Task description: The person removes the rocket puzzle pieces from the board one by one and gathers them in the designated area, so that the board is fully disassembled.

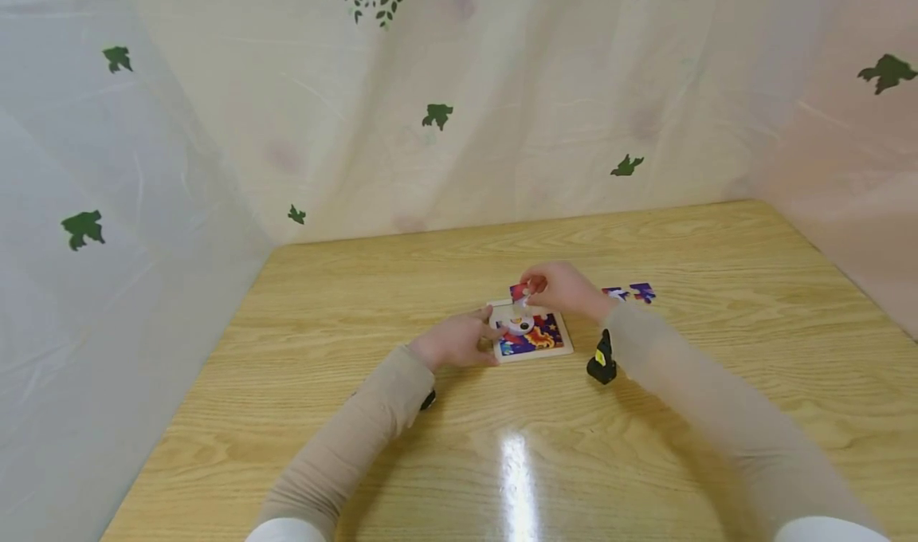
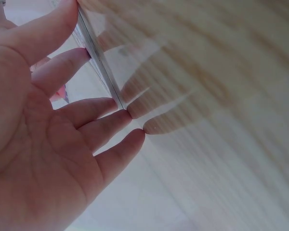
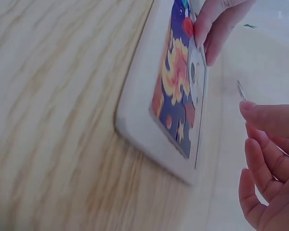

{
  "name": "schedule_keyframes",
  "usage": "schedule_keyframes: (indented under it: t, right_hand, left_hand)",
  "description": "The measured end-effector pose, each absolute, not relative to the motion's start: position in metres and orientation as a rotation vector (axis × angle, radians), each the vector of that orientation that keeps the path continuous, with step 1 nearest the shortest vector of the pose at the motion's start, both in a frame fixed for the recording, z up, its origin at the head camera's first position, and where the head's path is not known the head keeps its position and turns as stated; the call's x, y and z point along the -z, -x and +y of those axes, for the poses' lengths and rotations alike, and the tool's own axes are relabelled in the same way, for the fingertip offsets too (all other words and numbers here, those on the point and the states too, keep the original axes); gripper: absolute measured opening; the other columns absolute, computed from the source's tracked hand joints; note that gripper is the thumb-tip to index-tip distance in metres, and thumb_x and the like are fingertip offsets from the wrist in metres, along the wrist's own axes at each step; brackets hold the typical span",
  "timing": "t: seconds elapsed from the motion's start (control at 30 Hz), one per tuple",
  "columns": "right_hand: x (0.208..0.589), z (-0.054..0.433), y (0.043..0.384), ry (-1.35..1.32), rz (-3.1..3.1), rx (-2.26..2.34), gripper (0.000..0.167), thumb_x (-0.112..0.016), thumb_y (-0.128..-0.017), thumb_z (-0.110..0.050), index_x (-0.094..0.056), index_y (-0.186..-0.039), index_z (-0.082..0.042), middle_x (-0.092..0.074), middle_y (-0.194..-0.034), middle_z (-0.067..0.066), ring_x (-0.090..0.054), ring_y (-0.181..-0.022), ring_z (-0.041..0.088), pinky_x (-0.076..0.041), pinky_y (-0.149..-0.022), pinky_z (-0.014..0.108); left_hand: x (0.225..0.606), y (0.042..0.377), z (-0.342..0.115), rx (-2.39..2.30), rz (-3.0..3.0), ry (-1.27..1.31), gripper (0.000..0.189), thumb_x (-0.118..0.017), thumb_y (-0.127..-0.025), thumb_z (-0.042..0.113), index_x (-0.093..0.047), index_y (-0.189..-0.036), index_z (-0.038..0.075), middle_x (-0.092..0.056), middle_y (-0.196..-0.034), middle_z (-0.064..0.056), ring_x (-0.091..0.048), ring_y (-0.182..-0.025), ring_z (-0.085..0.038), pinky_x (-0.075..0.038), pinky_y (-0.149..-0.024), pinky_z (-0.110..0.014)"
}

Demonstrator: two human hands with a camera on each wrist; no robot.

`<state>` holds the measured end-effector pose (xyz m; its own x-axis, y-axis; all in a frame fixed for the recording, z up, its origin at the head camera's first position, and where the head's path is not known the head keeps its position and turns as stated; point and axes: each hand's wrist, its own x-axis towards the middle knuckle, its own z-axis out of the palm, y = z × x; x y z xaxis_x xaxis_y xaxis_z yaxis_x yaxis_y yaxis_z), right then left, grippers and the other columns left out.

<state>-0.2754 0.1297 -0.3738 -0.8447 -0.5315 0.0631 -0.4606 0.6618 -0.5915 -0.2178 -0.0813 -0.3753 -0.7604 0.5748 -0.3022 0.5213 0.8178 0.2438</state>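
Observation:
A jigsaw puzzle (image 1: 545, 335) with a flame and stars on dark blue lies in a pale frame (image 3: 135, 106), partly filled. My left hand (image 1: 462, 340) rests at the frame's left side, one finger reaching over onto the puzzle. In the left wrist view the fingers of that left hand (image 2: 53, 115) are extended, their tips at the frame's edge and on the tabletop. Above the frame's far part, my right hand (image 1: 562, 288) pinches a red and purple puzzle piece (image 1: 518, 291) between thumb and fingers. Seen from the right wrist, the piece (image 3: 241, 90) shows edge-on.
Loose puzzle pieces (image 1: 642, 292) lie on the wooden table (image 1: 344, 287) to the right of the frame, partly behind the right wrist. A black wrist device (image 1: 602, 360) hangs below the right sleeve. Pale curtains (image 1: 502, 167) with green bird shapes surround the table's far sides.

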Motion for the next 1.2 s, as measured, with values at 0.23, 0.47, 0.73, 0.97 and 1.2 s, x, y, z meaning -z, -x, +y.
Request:
schedule_keyframes:
  t: [0.23,0.47,0.73,0.97,1.2]
  right_hand:
    - [0.374,0.142,0.276,0.847,2.768,0.907,0.03,-0.07,-0.084,-0.009,-0.064,-0.111,0.004,-0.065,-0.091,0.011,-0.058,-0.085,0.022,-0.051,-0.076,0.038]
    - [0.376,0.156,0.276,0.82,2.771,0.862,0.029,-0.068,-0.086,-0.008,-0.063,-0.112,0.004,-0.065,-0.093,0.011,-0.058,-0.086,0.023,-0.05,-0.077,0.039]
    - [0.381,0.182,0.272,0.767,2.779,0.908,0.031,-0.068,-0.085,-0.01,-0.063,-0.113,0.003,-0.065,-0.093,0.01,-0.058,-0.087,0.023,-0.049,-0.077,0.039]
    - [0.386,0.204,0.271,0.768,2.831,0.89,0.032,-0.069,-0.084,-0.01,-0.063,-0.111,0.006,-0.066,-0.093,0.013,-0.06,-0.087,0.026,-0.05,-0.077,0.041]
    - [0.388,0.216,0.274,0.786,2.856,0.864,0.033,-0.072,-0.082,-0.009,-0.064,-0.109,0.008,-0.066,-0.092,0.014,-0.06,-0.088,0.028,-0.05,-0.078,0.042]
  left_hand:
    - [0.378,0.219,-0.082,-0.206,2.636,-0.815,0.055,-0.064,-0.09,0.034,-0.046,-0.14,0.018,-0.019,-0.155,-0.019,-0.03,-0.14,-0.032,-0.028,-0.115,-0.037]
    - [0.377,0.22,-0.082,-0.225,2.634,-0.825,0.055,-0.064,-0.09,0.032,-0.047,-0.139,0.016,-0.019,-0.155,-0.021,-0.03,-0.14,-0.033,-0.029,-0.114,-0.037]
    - [0.378,0.218,-0.082,-0.226,2.629,-0.82,0.055,-0.064,-0.09,0.032,-0.046,-0.14,0.018,-0.018,-0.155,-0.02,-0.028,-0.141,-0.033,-0.028,-0.114,-0.037]
    - [0.38,0.217,-0.082,-0.236,2.627,-0.818,0.055,-0.065,-0.09,0.032,-0.046,-0.14,0.018,-0.018,-0.155,-0.02,-0.028,-0.141,-0.033,-0.028,-0.114,-0.036]
    - [0.38,0.218,-0.082,-0.253,2.628,-0.812,0.056,-0.065,-0.09,0.031,-0.045,-0.141,0.018,-0.016,-0.155,-0.021,-0.026,-0.141,-0.034,-0.028,-0.114,-0.037]
